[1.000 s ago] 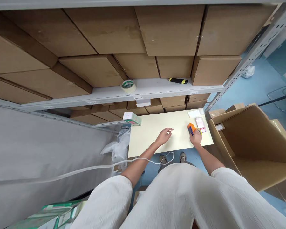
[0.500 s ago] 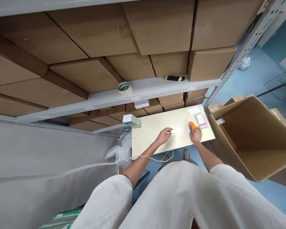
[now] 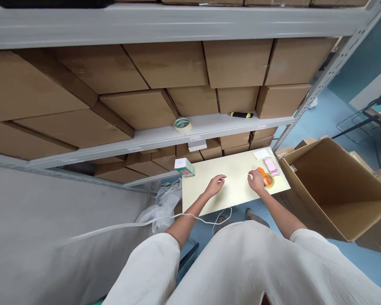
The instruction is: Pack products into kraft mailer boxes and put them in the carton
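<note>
Above the middle of the cream tabletop (image 3: 206, 199), my left hand (image 3: 216, 185) is open, its fingers loosely bent and nothing seen between them. My right hand (image 3: 256, 182) is also open, just left of an orange tape dispenser (image 3: 266, 176) with a roll of yellow tape. The dispenser lies on the table and is partly hidden by that hand. Behind it are a pink and white packet (image 3: 271, 166), blurred, and a white paper (image 3: 260, 153). A white and green box (image 3: 184, 167) stands at the table's far left corner.
A grey metal shelf (image 3: 158, 135) full of cardboard boxes rises beyond the table, with a masking tape roll (image 3: 182, 125) and a utility knife (image 3: 241, 115) on its ledge. At right stands a large open carton (image 3: 352, 182). A white cable (image 3: 130, 224) crosses near my left forearm.
My right hand has let go of the tape dispenser and moved left of it. The dispenser now rests on the table. My left hand stays about where it was; the head view has tilted up.
</note>
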